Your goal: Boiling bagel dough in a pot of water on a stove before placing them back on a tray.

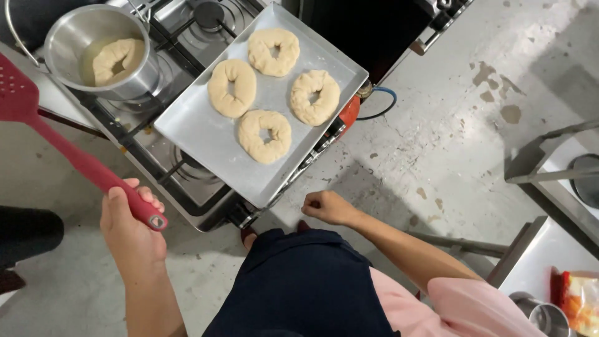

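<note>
From my seat I start with the biggest thing under the camera, the gas stove (187, 181), which stands on a stained concrete floor (449, 125). Lying across its burners, and jutting past its front edge, is a flat metal baking tray (206, 140) dusted with flour. On it sit four raw dough rings (265, 135), pale and unbrowned, set in a loose cluster toward the far end, near each other but apart; the near end of the tray is bare. To the upper left, on a back burner, a steel pot (75, 37) holds a fifth dough ring (115, 59) lying in liquid. So by my reading one ring is in the pot and four are waiting, which puts the work near its start. My left hand (131, 234) is wrapped in a closed fist around the handle end of a red slotted spatula (56, 140), whose blade is up at the left edge of the view, beside the pot but not in it. My right hand (327, 207) is curled into a loose fist just off the tray's near corner, and I see nothing in it; whether it touches the stove edge I cannot tell. At the far right are steel benches (561, 181), and at the lower right a small metal cup (549, 317) next to a crinkled plastic packet (580, 299).
</note>
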